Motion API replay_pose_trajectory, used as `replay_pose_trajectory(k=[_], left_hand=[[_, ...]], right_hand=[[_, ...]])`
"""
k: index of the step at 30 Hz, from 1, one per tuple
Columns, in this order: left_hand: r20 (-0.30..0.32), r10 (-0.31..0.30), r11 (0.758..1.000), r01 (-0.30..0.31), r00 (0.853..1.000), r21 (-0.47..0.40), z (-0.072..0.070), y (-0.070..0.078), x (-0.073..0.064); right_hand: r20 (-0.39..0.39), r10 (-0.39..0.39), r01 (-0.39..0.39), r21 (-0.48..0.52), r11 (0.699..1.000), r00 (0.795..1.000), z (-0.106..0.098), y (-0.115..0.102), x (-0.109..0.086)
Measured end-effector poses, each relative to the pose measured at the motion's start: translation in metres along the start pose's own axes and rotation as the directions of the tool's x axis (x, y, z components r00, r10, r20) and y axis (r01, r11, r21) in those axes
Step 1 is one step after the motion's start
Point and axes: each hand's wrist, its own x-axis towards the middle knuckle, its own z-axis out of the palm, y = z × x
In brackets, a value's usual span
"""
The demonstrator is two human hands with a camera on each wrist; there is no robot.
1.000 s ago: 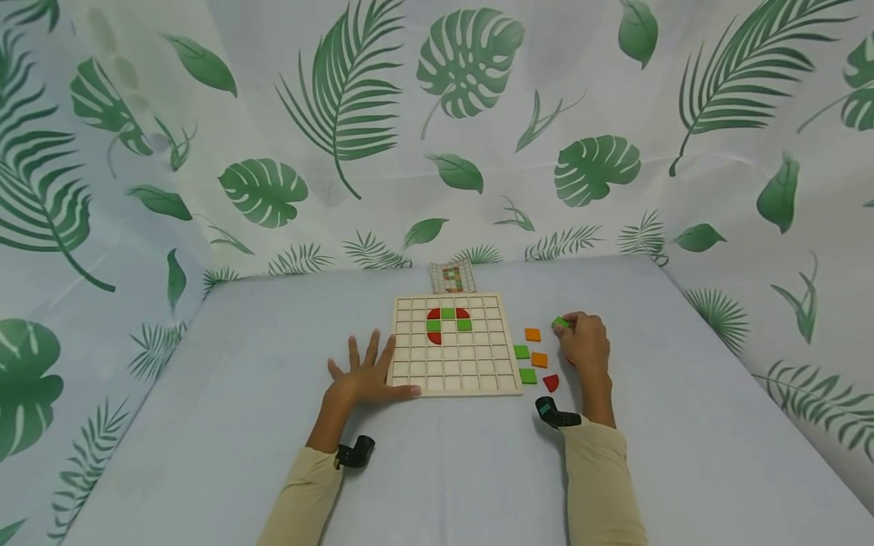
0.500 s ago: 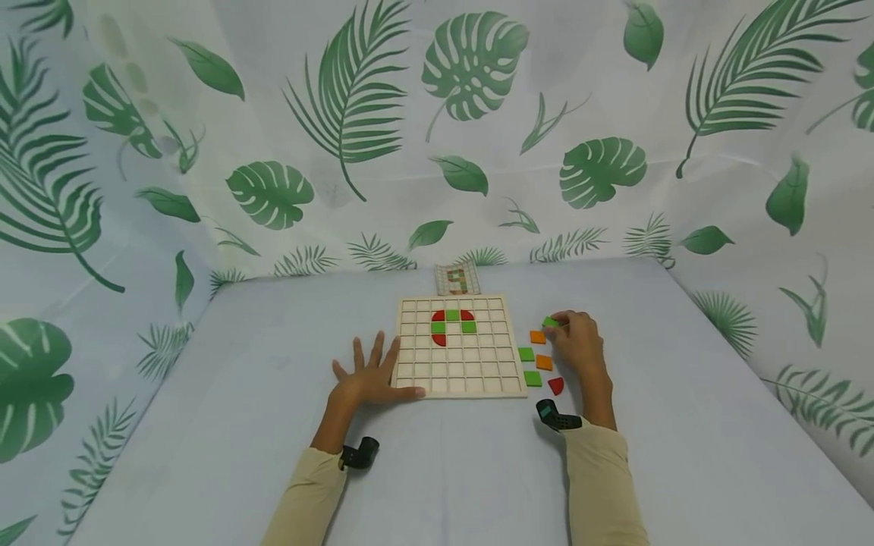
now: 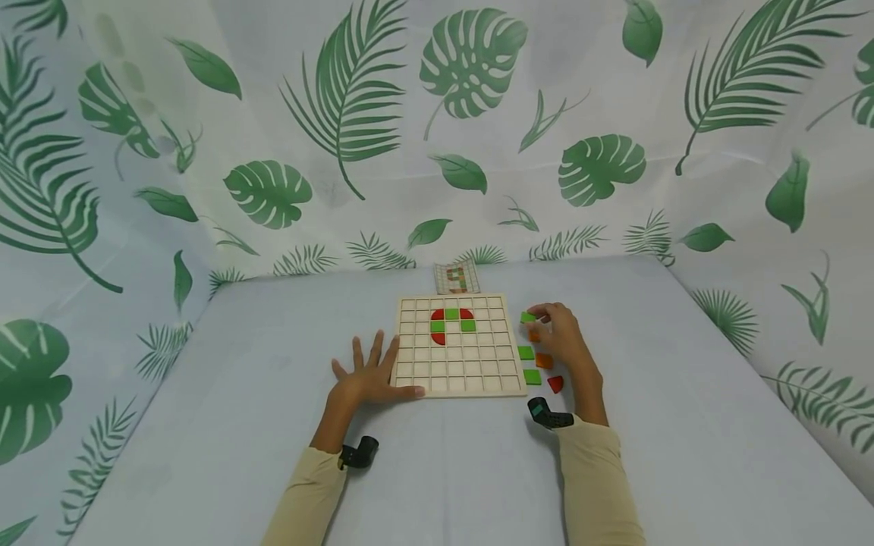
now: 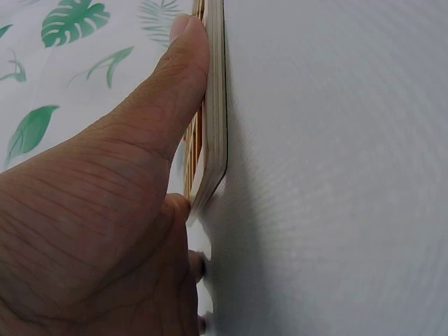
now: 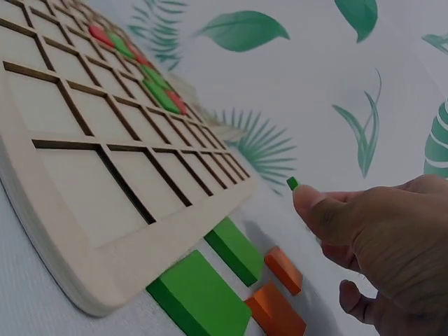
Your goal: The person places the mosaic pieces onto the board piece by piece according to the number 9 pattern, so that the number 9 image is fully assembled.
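A wooden grid board lies on the table, with red rounded pieces and green square tiles set in several of its upper cells. My left hand rests at the board's lower left corner, fingers spread; in the left wrist view the thumb lies along the board's edge. Beyond the board's right side, my right hand pinches a green tile between thumb and fingers. In the right wrist view only a small end of that green tile shows past the thumb.
Right of the board lie loose green tiles, orange tiles and a red rounded piece. A small pattern card lies behind the board. Leaf-printed cloth hangs around the table.
My right hand has moved left toward the board with the green tile in its fingers. It now partly covers an orange tile. My left hand keeps its place on the board.
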Motion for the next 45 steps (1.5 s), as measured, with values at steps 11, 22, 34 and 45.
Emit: replay_pose_trajectory(k=[11,22,34,45], left_hand=[[0.015,-0.013,1.000,0.013,1.000,0.010,-0.001,-0.002,0.002],[0.003,-0.010,1.000,0.010,1.000,0.015,0.001,-0.001,0.000],[0.003,-0.007,1.000,0.006,1.000,0.015,-0.003,-0.001,-0.002],[0.004,0.006,1.000,-0.006,1.000,0.013,-0.002,0.001,-0.002]], right_hand=[[0.080,-0.082,0.077,0.070,0.995,0.993,0.006,-0.012,-0.002],[0.094,-0.198,0.186,0.123,0.975,0.976,0.028,-0.024,-0.003],[0.134,-0.260,0.244,0.125,0.962,0.956,0.044,-0.041,0.002],[0.151,-0.302,0.280,0.150,0.948,0.941,0.051,-0.049,0.002]])
